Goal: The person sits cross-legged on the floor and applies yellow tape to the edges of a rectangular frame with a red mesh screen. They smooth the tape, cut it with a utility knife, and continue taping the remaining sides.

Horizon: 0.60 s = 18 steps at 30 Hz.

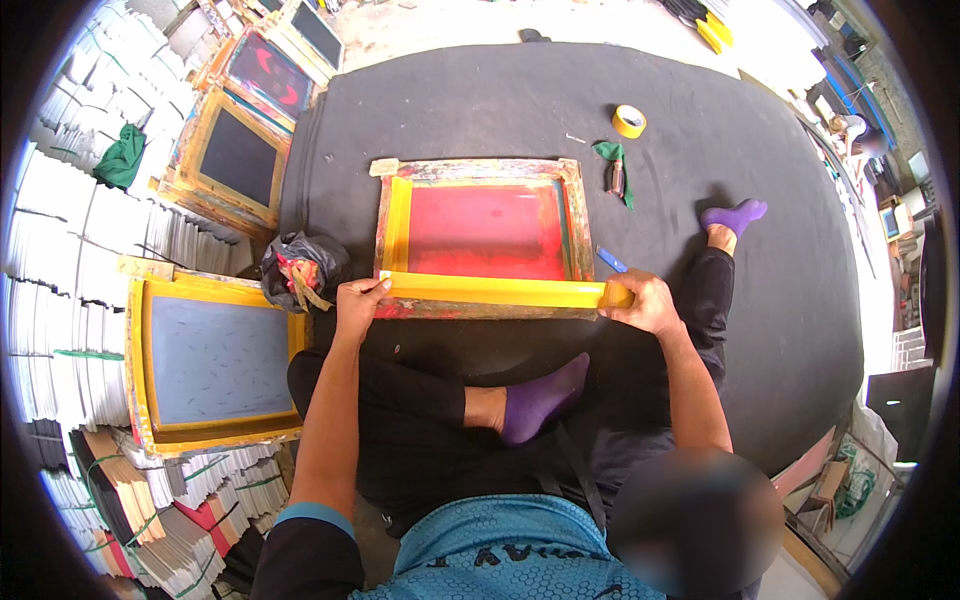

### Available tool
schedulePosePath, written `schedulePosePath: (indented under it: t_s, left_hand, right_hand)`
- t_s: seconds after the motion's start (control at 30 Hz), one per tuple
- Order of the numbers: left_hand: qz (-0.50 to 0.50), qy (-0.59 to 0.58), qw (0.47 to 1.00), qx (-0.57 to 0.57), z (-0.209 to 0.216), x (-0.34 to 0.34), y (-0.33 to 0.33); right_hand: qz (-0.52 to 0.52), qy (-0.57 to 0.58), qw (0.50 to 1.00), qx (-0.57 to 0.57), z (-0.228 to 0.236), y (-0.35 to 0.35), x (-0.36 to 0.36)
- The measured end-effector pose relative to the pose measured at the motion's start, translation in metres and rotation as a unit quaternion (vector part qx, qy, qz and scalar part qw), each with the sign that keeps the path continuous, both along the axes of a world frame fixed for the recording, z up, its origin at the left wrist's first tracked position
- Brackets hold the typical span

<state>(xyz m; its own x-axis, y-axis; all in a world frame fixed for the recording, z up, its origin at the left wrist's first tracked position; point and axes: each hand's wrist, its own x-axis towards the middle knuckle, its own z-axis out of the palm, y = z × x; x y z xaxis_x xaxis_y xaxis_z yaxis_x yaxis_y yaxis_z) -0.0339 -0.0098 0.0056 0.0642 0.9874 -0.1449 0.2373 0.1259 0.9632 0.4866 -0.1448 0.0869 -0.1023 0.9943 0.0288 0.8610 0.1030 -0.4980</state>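
Observation:
A wooden screen-printing frame (583, 215) with a red mesh (480, 235) lies flat in front of me. Along its near side runs a strip of yellow tape (490, 289), stretched from left to right. My left hand (360, 305) pinches the strip's left end at the frame's near left corner. At the near right corner, my right hand (648, 303) is closed around the yellow tape roll (617, 295). More yellow tape (398, 225) covers the inner left side of the frame. A blue cutter (611, 259) lies just beyond my right hand.
Another tape roll (628, 121) and a green cloth (612, 152) with a small tool lie farther right on the black mat (450, 110). To the left are a black plastic bag (318, 258), a yellow-edged screen (220, 350), leaning frames (240, 150) and paper stacks (80, 270).

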Motion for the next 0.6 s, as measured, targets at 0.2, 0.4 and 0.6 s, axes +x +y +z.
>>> schedulePosePath:
  t_s: [0.2, 0.4, 0.6]
  left_hand:
    - [-0.008, 0.044, 0.994, -0.100, -0.015, -0.003, -0.024]
    - [-0.019, 0.038, 0.989, -0.141, -0.026, -0.005, -0.037]
    - [-0.034, 0.065, 0.993, -0.097, -0.021, 0.004, -0.038]
  right_hand:
    - [0.005, -0.024, 0.999, -0.025, -0.019, -0.012, -0.004]
    - [-0.009, -0.004, 1.000, 0.015, -0.041, -0.031, -0.011]
    - [-0.014, -0.022, 1.000, 0.010, -0.041, -0.034, -0.008]
